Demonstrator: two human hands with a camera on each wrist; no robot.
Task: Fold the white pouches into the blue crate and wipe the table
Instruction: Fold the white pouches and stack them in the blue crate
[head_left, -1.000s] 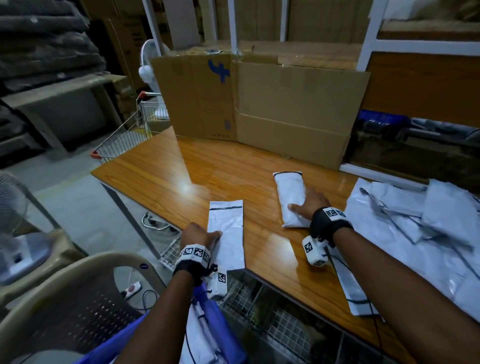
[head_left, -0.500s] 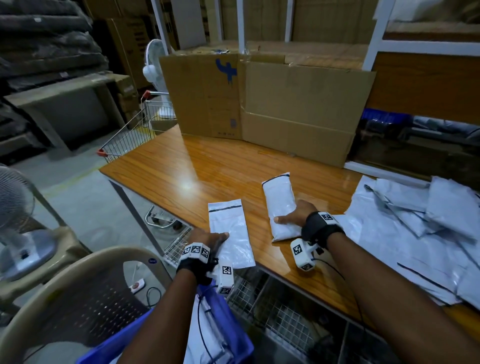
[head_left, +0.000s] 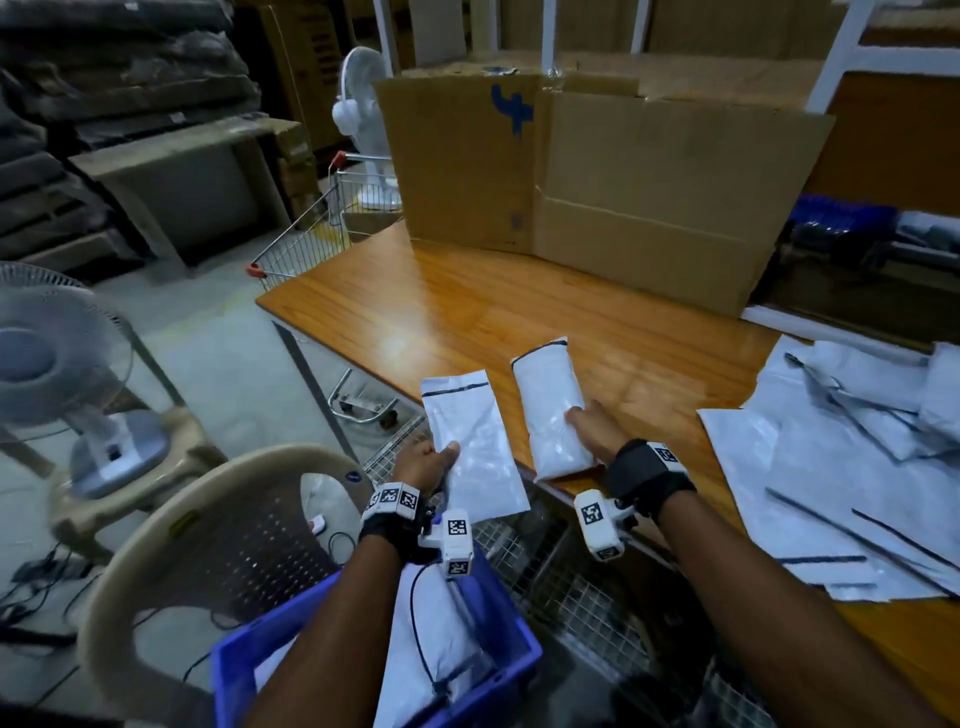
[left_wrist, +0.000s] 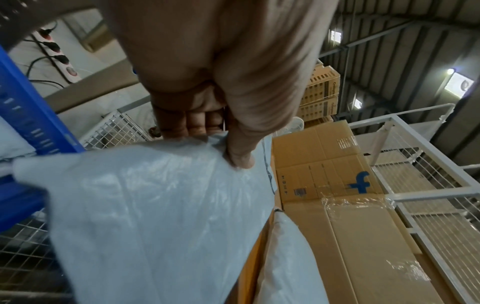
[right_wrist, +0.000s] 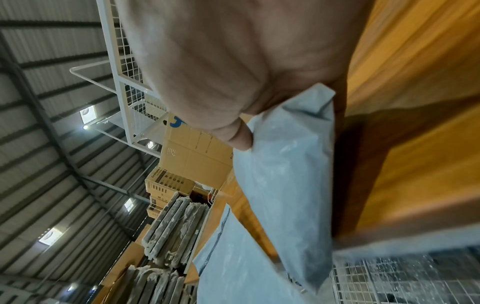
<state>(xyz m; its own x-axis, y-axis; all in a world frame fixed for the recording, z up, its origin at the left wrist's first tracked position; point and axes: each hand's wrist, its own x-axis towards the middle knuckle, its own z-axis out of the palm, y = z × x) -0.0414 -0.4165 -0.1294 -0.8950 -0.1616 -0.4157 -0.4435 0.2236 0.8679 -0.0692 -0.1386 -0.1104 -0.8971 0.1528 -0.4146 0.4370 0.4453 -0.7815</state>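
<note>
- The left hand (head_left: 423, 462) pinches the flat white pouch (head_left: 475, 441) at its left edge: the thumb lies on top and the fingers (left_wrist: 192, 125) curl underneath, as the left wrist view shows.
- The right hand (head_left: 597, 431) grips the folded white pouch (head_left: 550, 410) along its right side, thumb pressed on top; its other fingers are hidden beneath.
- Both forearms reach forward from the lower edge of the head view, wrists just past the near edge of the worktop (head_left: 519, 322).
- The flat pouch hangs partly over that near edge, above the blue crate (head_left: 249, 670), which sits low in front of the person with white pouches already in it.
- Against half a second ago, both pouches have been drawn nearer to the worktop's near edge, and the flat one now overhangs it further.
- A heap of loose white pouches (head_left: 857, 467) lies at the right of the worktop, a cardboard box (head_left: 623, 182) stands at the back, and a plastic chair (head_left: 208, 519) stands at the left.
</note>
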